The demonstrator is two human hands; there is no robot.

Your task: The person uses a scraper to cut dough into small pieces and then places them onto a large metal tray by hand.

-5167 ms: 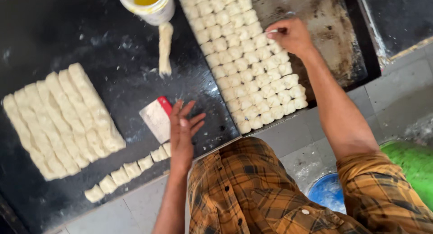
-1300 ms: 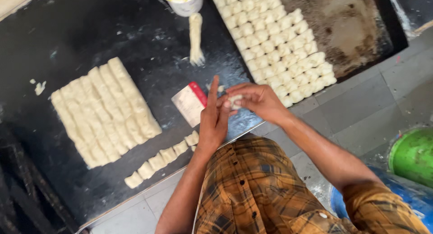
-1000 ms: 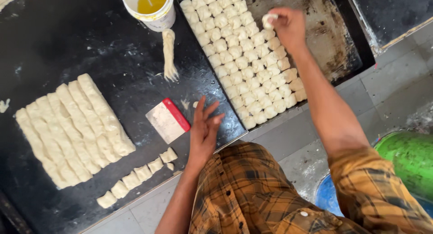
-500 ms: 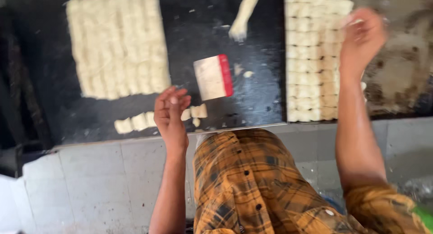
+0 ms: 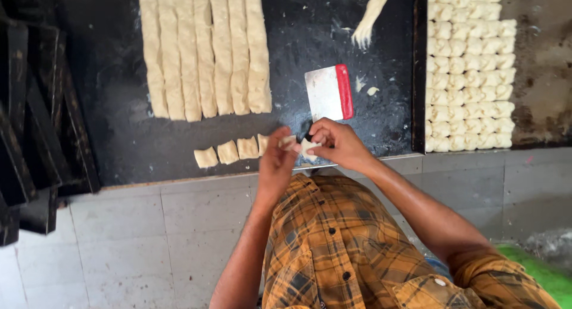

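My checked orange sleeves (image 5: 357,249) fill the bottom of the view, above pale floor tiles (image 5: 137,225). Just past them my two hands meet over the near edge of the black worktop (image 5: 119,142). My left hand (image 5: 275,163) has its fingers curled around a small piece of dough (image 5: 289,142), and my right hand (image 5: 336,143) pinches a second small dough piece (image 5: 307,148) between thumb and fingertips; the two pieces sit just beside each other, almost touching. To the left of my left hand a short row of cut dough squares (image 5: 229,151) lies along the worktop's edge. Right behind my right hand lies a metal dough scraper (image 5: 329,93) with a red handle, flat on the surface, a few crumbs near it. Farther back on the left, long dough strips (image 5: 205,50) lie side by side, touching. A brush-like tuft (image 5: 370,17) rests at the far edge. On my right a dark tray (image 5: 536,64) holds shaped dough pieces (image 5: 468,64) packed in neat rows on its left half. Dark stacked trays (image 5: 36,124) stand at the far left.
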